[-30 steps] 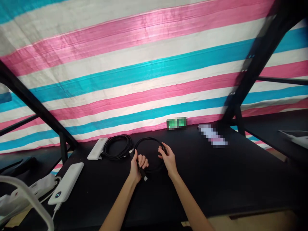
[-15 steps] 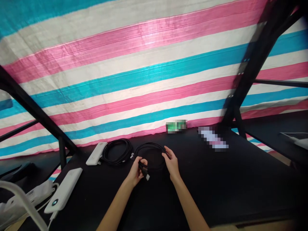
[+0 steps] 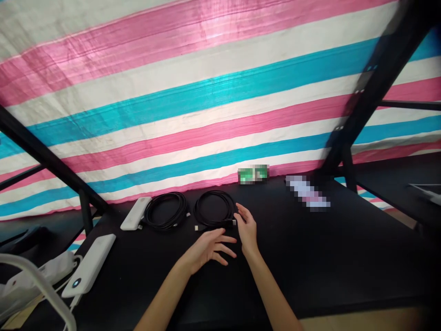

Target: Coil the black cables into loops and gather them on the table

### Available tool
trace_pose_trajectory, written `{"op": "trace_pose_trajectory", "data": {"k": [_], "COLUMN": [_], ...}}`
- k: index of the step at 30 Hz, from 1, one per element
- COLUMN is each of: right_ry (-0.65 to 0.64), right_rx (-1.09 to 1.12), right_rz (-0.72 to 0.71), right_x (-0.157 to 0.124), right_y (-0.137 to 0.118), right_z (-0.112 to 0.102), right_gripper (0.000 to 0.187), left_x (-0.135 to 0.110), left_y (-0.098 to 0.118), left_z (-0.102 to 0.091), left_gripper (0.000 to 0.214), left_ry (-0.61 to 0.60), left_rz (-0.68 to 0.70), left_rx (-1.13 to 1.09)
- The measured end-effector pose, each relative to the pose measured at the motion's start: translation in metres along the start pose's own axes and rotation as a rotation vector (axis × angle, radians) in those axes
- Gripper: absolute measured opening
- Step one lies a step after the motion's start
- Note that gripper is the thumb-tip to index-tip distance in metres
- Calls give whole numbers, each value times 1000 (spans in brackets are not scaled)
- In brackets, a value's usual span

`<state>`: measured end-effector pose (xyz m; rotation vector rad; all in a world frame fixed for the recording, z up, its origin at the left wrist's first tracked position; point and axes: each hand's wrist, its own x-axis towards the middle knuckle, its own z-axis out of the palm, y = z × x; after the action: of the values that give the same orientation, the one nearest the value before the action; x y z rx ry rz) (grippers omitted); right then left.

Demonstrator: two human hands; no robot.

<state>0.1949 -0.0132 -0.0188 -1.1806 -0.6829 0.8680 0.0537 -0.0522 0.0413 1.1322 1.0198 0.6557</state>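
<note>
Two coiled black cables lie side by side on the black table (image 3: 310, 257). The right coil (image 3: 213, 210) rests flat just beyond my hands, its plug ends pointing toward me. My left hand (image 3: 210, 248) hovers in front of it with fingers spread and holds nothing. My right hand (image 3: 247, 227) is at the coil's right edge, fingers stretched out, fingertips touching or nearly touching the cable. The left coil (image 3: 165, 211) lies beside a white power bank (image 3: 135, 214).
A second white power bank (image 3: 90, 264) with a lit indicator sits at the table's left front, near a white power strip (image 3: 37, 276). A green box (image 3: 253, 174) and a blurred packet (image 3: 308, 193) lie at the back. Black frame posts (image 3: 365, 101) stand right and left, with a striped tarp behind.
My left hand has let go of the cable end and opened. The right coil now lies flat on the table. My right hand has loosened from its rim.
</note>
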Motion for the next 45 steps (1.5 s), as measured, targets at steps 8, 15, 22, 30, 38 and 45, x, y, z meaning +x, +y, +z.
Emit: {"op": "trace_pose_trajectory", "data": {"k": [8, 15, 22, 30, 38, 45], "right_ry": [41, 15, -38, -59, -178, -225], "right_rx": [10, -54, -232, -455, -542, -613], "right_rz": [-5, -20, -25, -93, -157, -230], "right_x": [2, 3, 6, 14, 19, 15], "right_y": [1, 6, 20, 28, 25, 21], "right_z": [0, 1, -5, -10, -10, -8], "right_gripper": [33, 32, 43, 54, 59, 53], "left_x": [18, 40, 40, 47, 43, 40], "left_y": [-2, -12, -15, -27, -20, -17], "left_z": [-12, -28, -41, -51, -58, -64], "left_gripper": [28, 18, 52, 53, 38, 32], "left_ry": [294, 291, 735, 882, 768, 737], "left_rz": [397, 419, 334, 73, 2, -28], "left_rx": [767, 1087, 1070, 969, 874, 802]}}
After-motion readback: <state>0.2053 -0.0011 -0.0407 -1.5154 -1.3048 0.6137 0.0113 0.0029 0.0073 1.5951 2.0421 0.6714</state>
